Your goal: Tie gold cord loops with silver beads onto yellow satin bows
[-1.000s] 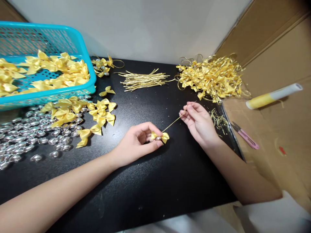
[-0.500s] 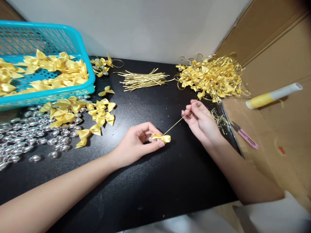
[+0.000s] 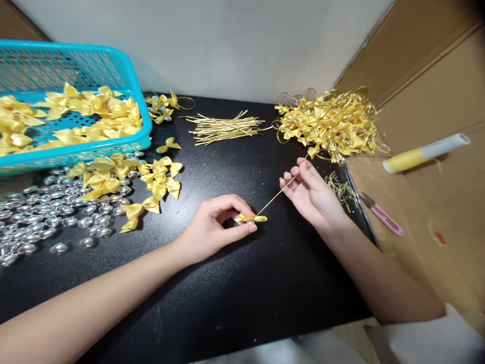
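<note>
Between thumb and fingers, my left hand (image 3: 220, 222) pinches a small yellow ribbon bow (image 3: 259, 219) low over the black table. A silver bead partly shows under the bow at my fingertips. From the bow a thin gold twist tie (image 3: 276, 196) runs up and to the right, nearly straight. My right hand (image 3: 314, 194) pinches its far end between thumb and index finger, with the other fingers loosely curled. A bundle of gold twist ties (image 3: 227, 127) lies beyond my hands.
At the left stand a turquoise basket (image 3: 142, 131) of yellow bows, loose bows (image 3: 162, 177) and many silver heart-shaped beads (image 3: 68, 221). Finished-looking bows with gold loops (image 3: 329, 121) are heaped at the back right. A pink-handled cutter (image 3: 386, 219) and a yellow-white roll (image 3: 424, 152) lie on cardboard.
The bow has turned in my left fingers and now shows edge-on. My right hand has shifted slightly left, and more of the twist tie's far end shows above its fingertips.
</note>
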A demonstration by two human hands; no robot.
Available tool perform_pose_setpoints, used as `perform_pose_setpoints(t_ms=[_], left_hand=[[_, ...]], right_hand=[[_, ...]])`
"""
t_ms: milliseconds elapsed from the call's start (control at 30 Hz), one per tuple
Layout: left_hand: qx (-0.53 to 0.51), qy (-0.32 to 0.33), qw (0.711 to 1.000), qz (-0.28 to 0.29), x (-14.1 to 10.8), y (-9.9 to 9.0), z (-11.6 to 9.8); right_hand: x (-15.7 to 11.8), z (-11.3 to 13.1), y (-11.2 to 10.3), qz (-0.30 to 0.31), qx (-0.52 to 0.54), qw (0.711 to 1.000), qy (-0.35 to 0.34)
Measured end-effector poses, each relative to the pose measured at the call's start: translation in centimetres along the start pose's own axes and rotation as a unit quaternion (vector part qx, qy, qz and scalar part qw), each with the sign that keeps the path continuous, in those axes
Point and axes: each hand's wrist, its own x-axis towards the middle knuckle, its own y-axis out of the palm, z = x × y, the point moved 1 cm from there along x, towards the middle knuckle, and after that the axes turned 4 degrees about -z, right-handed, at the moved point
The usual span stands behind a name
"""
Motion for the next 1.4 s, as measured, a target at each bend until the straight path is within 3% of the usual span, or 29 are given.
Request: perform_pose_setpoints(t_ms=[100, 200, 333, 433, 633, 900, 1133, 1300, 1400], left_hand=[[0.175, 0.151, 0.973, 0.023, 0.0, -0.5, -0.3], [0.331, 0.274, 0.9, 0.069, -0.1, -0.6, -0.5], [0.463, 0.341, 0.814, 0.083, -0.2, 0.0, -0.9], [0.502, 0.354, 0.785, 0.082, -0.3, 0.5, -1.0], [0.499, 0.303, 0.804, 0.114, -0.8, 1.1, -0.6], [0.49, 0.323, 0.805, 0.089, -1.4, 1.5, -0.1], [0.457, 0.311, 0.827, 0.101, -1.2, 1.8, 0.4], [0.436, 0.298, 0.843, 0.1, -1.0, 1.7, 0.4], [0.428, 0.297, 0.848, 0.098, -0.9, 1.5, 0.5]], right_hand=[[-0.2, 0.3, 0.3, -0.005, -0.024, 1.0, 0.001], [0.1, 0.3, 0.4, -0.022, -0.077, 0.997, 0.001], [1.6, 0.2, 1.0, -0.05, -0.194, 0.98, -0.012], [2.9, 0.0, 2.2, -0.033, -0.307, 0.948, -0.078], [4.1, -1.5, 5.6, 0.039, -0.501, 0.834, -0.229], [3.3, -4.0, 6.4, 0.072, -0.545, 0.76, -0.346], [3.5, -4.0, 6.3, 0.061, -0.565, 0.755, -0.327], [4.1, -3.1, 5.9, 0.023, -0.629, 0.715, -0.305], [4.5, -2.5, 5.7, 0.037, -0.657, 0.692, -0.297]])
